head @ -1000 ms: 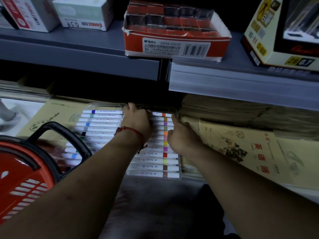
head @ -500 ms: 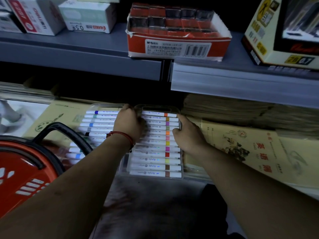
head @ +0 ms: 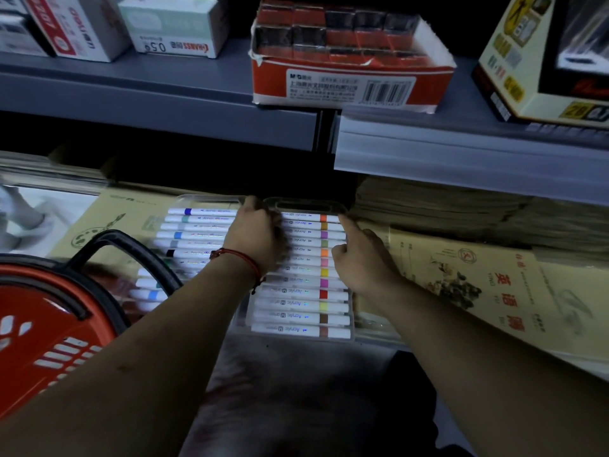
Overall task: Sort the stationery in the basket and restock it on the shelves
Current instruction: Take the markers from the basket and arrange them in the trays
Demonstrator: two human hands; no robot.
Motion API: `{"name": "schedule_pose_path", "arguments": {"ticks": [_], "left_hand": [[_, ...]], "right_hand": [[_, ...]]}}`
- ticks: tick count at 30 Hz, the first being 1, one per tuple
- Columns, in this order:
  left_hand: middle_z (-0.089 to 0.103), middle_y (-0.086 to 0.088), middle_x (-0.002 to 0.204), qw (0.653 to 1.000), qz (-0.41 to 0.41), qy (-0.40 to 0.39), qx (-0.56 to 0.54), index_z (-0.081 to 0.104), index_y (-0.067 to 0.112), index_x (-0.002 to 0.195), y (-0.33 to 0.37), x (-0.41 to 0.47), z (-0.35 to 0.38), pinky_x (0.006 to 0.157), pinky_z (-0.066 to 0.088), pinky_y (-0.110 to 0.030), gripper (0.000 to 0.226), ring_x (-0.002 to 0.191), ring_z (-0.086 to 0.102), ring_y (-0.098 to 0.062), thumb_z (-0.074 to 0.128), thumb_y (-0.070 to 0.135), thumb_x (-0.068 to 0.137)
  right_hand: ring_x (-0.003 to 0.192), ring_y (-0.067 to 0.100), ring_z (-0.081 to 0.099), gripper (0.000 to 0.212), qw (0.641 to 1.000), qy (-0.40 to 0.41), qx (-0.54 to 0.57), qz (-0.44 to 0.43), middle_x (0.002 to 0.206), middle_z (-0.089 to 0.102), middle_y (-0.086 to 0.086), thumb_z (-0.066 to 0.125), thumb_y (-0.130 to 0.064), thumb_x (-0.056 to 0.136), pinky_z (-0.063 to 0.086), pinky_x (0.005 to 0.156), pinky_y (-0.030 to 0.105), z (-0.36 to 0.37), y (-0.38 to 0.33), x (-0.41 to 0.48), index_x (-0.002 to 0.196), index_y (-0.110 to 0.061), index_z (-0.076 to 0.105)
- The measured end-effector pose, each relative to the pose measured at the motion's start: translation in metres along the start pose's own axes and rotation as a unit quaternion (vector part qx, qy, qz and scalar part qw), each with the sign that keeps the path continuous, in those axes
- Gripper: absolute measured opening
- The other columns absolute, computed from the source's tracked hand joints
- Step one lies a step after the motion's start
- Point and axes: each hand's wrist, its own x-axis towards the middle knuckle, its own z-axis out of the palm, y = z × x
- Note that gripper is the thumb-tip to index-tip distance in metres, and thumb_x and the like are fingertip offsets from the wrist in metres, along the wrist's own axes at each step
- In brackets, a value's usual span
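Head view shows both hands on a clear plastic case of acrylic markers (head: 306, 275) lying flat on the lower shelf (head: 379, 338). The left hand (head: 255, 235) rests across the case's top left, fingers spread and curled over its far edge. The right hand (head: 359, 258) presses the case's right side, forefinger extended along the edge, remaining fingers folded; neither hand encloses the case fully. A second marker case (head: 194, 239) lies just beside it to the left, touching or nearly so; the seam is hidden beneath the left hand.

Risk assessment: the near edge of the held case appears to sit at the shelf front. Should either hand release before the case is pushed back, it could tip off the lip. Pushing unevenly could ride it over the neighbouring case or skew it against the stack of paper pads (head: 428, 212) behind and to the right. The case's lid may be only snapped shut, and a hard push at one corner could spring it.

Surroundings: the red shopping basket (head: 43, 328) sits at lower left, its black handle (head: 125, 258) crossing in front of the second case and crowding the left forearm. Exercise books with printed covers (head: 478, 285) lie to the right. The upper shelf (head: 158, 107) overhangs, limiting lift; it carries an orange carton (head: 349, 54) and white boxes (head: 171, 24). Basket contents cannot be seen.
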Motion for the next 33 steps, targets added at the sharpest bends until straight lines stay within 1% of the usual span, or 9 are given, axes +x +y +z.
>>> {"name": "schedule_pose_path", "arguments": {"ticks": [5, 9, 14, 18, 22, 26, 29, 31, 33], "left_hand": [[0.075, -0.009, 0.108, 0.996, -0.035, 0.029, -0.073, 0.079, 0.013, 0.102, 0.002, -0.002, -0.01, 0.084, 0.053, -0.026, 0.027, 0.099, 0.07, -0.029, 0.061, 0.005, 0.084], [0.072, 0.003, 0.073, 0.979, -0.103, 0.006, -0.175, 0.074, 0.017, 0.102, 0.006, -0.005, -0.016, 0.06, 0.053, -0.011, 0.034, 0.057, 0.068, -0.005, 0.049, -0.001, 0.086], [0.075, 0.006, 0.106, 0.988, -0.075, 0.008, -0.132, 0.072, 0.023, 0.11, 0.005, -0.001, -0.017, 0.095, 0.051, -0.03, 0.029, 0.103, 0.068, -0.02, 0.058, 0.013, 0.086], [0.076, -0.006, 0.094, 0.971, -0.09, -0.016, -0.219, 0.069, 0.023, 0.096, 0.002, -0.004, -0.022, 0.086, 0.059, -0.037, 0.02, 0.085, 0.073, -0.022, 0.054, 0.01, 0.09], [0.075, -0.012, 0.098, 0.946, -0.113, -0.03, -0.302, 0.065, 0.025, 0.086, -0.007, -0.012, -0.027, 0.088, 0.059, -0.048, 0.016, 0.088, 0.073, -0.034, 0.052, 0.018, 0.08], [0.071, -0.022, 0.102, 0.918, -0.16, -0.058, -0.359, 0.064, 0.02, 0.097, -0.001, -0.033, -0.043, 0.083, 0.06, -0.055, 0.023, 0.086, 0.073, -0.037, 0.047, 0.012, 0.083], [0.068, -0.027, 0.108, 0.9, -0.196, -0.088, -0.379, 0.061, 0.01, 0.115, 0.0, -0.04, -0.046, 0.078, 0.062, -0.052, 0.028, 0.098, 0.069, -0.037, 0.045, -0.003, 0.096], [0.067, -0.025, 0.112, 0.895, -0.197, -0.099, -0.389, 0.061, 0.012, 0.122, 0.002, -0.042, -0.046, 0.077, 0.062, -0.049, 0.029, 0.097, 0.067, -0.03, 0.049, 0.0, 0.098], [0.068, -0.021, 0.108, 0.892, -0.196, -0.106, -0.394, 0.061, 0.014, 0.126, 0.004, -0.044, -0.045, 0.079, 0.062, -0.051, 0.031, 0.092, 0.066, -0.024, 0.053, 0.003, 0.098]], "right_hand": [[0.086, 0.026, 0.061, 0.062, 1.0, -0.018, -0.015, -0.01, 0.146, 0.043, 0.018, 0.042, -0.022, 0.104, 0.042, 0.068, 0.028, 0.0, 0.001, 0.003, 0.161, -0.031, 0.018], [0.099, 0.031, 0.065, 0.064, 1.0, -0.009, -0.012, -0.016, 0.152, 0.042, 0.015, 0.045, -0.02, 0.103, 0.043, 0.071, 0.029, 0.002, 0.001, 0.002, 0.161, -0.03, 0.02], [0.093, 0.03, 0.064, 0.064, 1.0, 0.014, 0.012, -0.018, 0.14, 0.056, 0.013, 0.048, -0.013, 0.101, 0.042, 0.07, 0.028, 0.001, 0.004, -0.001, 0.159, -0.027, 0.026], [0.089, 0.025, 0.062, 0.063, 0.999, 0.017, 0.028, -0.007, 0.13, 0.063, 0.011, 0.046, -0.01, 0.1, 0.044, 0.072, 0.028, -0.003, 0.003, -0.004, 0.158, -0.025, 0.029], [0.093, 0.017, 0.065, 0.038, 0.996, 0.054, 0.077, 0.005, 0.103, 0.07, -0.001, 0.055, -0.006, 0.097, 0.046, 0.074, 0.023, -0.016, 0.006, -0.007, 0.133, -0.018, 0.062], [0.086, 0.026, 0.073, 0.022, 0.974, 0.033, 0.207, 0.092, 0.093, 0.073, 0.001, 0.063, -0.004, 0.091, 0.062, 0.082, 0.044, -0.026, 0.013, -0.008, 0.11, -0.01, 0.072], [0.086, 0.027, 0.075, 0.02, 0.954, 0.002, 0.271, 0.13, 0.094, 0.075, 0.005, 0.068, -0.001, 0.081, 0.062, 0.084, 0.045, -0.028, 0.012, -0.012, 0.084, -0.02, 0.071], [0.092, 0.028, 0.074, 0.022, 0.944, 0.001, 0.296, 0.145, 0.101, 0.076, 0.007, 0.074, -0.011, 0.065, 0.06, 0.089, 0.045, -0.025, 0.009, -0.014, 0.082, -0.024, 0.068], [0.1, 0.026, 0.071, 0.022, 0.938, 0.012, 0.311, 0.153, 0.111, 0.074, 0.005, 0.07, -0.012, 0.07, 0.059, 0.092, 0.043, -0.018, 0.012, -0.01, 0.085, -0.027, 0.067]]}}
